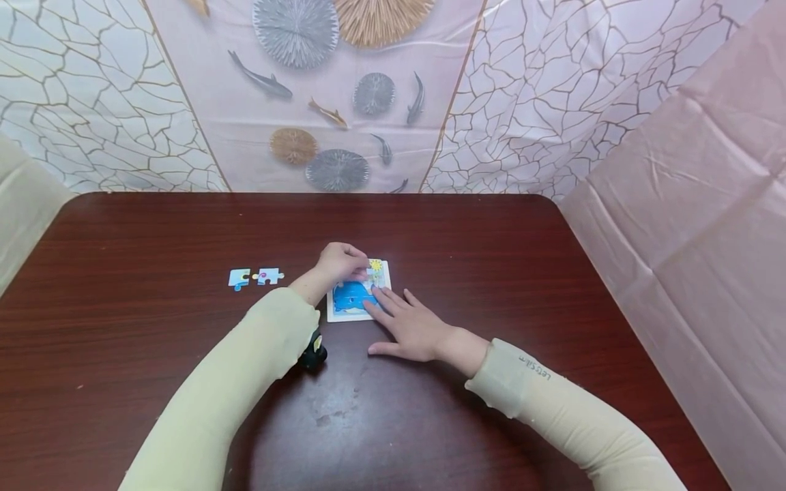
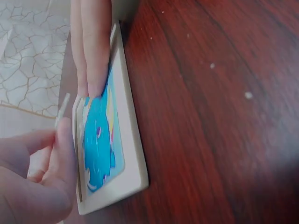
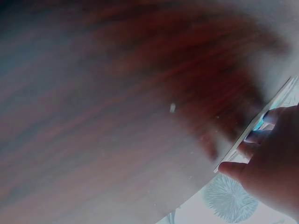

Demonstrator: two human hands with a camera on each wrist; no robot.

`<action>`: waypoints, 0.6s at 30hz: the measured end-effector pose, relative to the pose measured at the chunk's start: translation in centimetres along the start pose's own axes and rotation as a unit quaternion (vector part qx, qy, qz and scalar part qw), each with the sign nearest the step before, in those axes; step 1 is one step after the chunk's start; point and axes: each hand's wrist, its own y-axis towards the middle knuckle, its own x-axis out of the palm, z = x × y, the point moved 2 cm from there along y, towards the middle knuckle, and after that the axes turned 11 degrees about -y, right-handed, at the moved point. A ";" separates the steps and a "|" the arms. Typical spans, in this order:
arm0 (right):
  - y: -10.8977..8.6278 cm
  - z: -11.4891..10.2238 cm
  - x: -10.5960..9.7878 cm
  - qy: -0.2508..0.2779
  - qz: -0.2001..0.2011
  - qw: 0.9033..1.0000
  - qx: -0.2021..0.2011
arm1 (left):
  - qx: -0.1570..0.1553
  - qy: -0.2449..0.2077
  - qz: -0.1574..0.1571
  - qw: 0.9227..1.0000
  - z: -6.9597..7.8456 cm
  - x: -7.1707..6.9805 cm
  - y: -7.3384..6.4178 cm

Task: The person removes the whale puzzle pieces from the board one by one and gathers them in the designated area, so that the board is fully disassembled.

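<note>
A white-framed jigsaw puzzle (image 1: 350,318) with a blue whale picture and a yellow sun lies in mid-table. My left hand (image 1: 340,262) is over its upper left part. In the left wrist view, that hand's thumb and finger pinch a thin puzzle piece (image 2: 62,110), seen nearly edge-on above the frame. What is printed on the piece cannot be made out. My right hand (image 1: 413,329) lies spread, its fingertips resting on the puzzle's right side. In the left wrist view, straight fingers (image 2: 96,51) of the right hand touch the whale picture.
Two loose puzzle pieces, one with a blue tab (image 1: 238,278) and one with a pink mark (image 1: 268,276), lie left of the puzzle. A small black object (image 1: 314,353) shows by the left sleeve. Behind the dark wooden table (image 1: 491,259) hangs a patterned cloth (image 1: 522,102).
</note>
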 end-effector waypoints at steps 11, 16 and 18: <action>0.0 -0.2 -0.2 -0.003 -0.002 1.000 0.005 | -0.006 -0.030 -0.028 0.999 0.1 -1.3 -0.4; 0.0 -0.3 -0.3 -0.005 0.000 1.000 0.007 | -0.009 -0.032 -0.030 0.999 0.3 -2.0 -0.7; 0.0 -0.3 -0.3 -0.005 0.001 1.000 0.007 | -0.011 -0.033 -0.031 0.999 0.3 -2.4 -0.7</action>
